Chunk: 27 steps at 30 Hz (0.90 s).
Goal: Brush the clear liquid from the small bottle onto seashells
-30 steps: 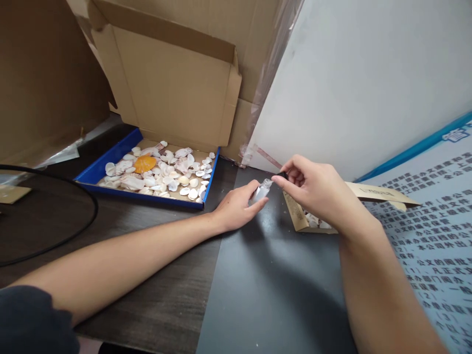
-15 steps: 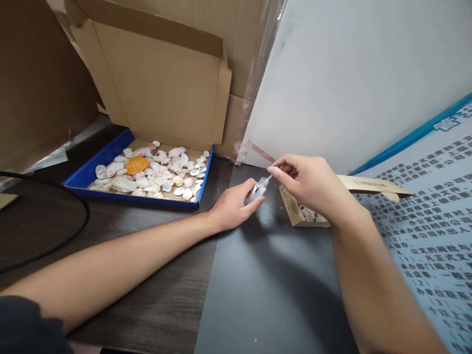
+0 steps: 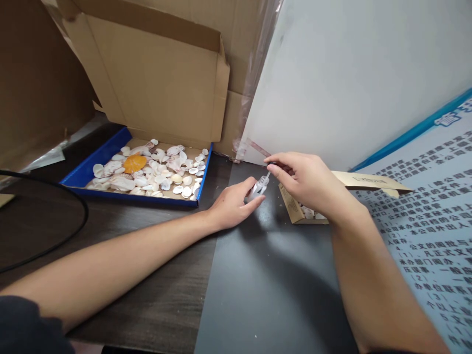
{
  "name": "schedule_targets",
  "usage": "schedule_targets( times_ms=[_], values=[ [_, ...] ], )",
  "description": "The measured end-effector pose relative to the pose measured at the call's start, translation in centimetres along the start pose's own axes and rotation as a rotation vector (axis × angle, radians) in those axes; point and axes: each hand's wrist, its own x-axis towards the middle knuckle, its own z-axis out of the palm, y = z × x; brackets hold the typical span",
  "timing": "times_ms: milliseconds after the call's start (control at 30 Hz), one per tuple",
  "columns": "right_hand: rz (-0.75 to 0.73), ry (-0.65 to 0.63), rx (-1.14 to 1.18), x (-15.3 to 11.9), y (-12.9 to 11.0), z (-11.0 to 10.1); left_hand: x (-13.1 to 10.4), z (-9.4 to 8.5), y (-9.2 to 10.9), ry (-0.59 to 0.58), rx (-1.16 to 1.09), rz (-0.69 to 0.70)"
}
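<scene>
My left hand (image 3: 234, 204) is closed around a small clear bottle (image 3: 261, 186) with a threaded neck and whitish contents. The bottle tilts toward my right hand (image 3: 300, 179), which pinches a dark-topped applicator cap (image 3: 271, 165). From the cap a thin pale stem points down to the bottle's mouth; whether its tip is inside I cannot tell. Behind my right hand, partly covered by it, is a small open cardboard box (image 3: 292, 205) with shells in it.
On the left stands a blue-edged box (image 3: 129, 195) with its brown lid (image 3: 155, 78) raised, full of white shells and one orange shell (image 3: 134, 163). A black cable (image 3: 79, 226) loops at far left. A white panel (image 3: 350, 73) and a printed sheet (image 3: 435, 211) border the right.
My right hand has turned slightly and shifted a little left, so the cap's dark top now shows. The bottle stays in my left hand. The whole view has shifted slightly.
</scene>
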Motion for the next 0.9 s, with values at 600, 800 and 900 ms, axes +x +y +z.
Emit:
schedule_targets(
  times_ms=[600,800,900],
  values=[
    [-0.069,0.006,-0.053,-0.5,-1.0,-0.2,0.0,-0.2,0.7,-0.025,0.029,-0.036],
    [-0.103,0.031,-0.16,-0.7,-1.5,0.0,0.0,-0.2,0.6,-0.001,0.035,-0.074],
    [-0.103,0.052,-0.199,-0.7,-1.6,0.1,0.1,-0.1,0.5,0.011,0.033,-0.081]
  ],
)
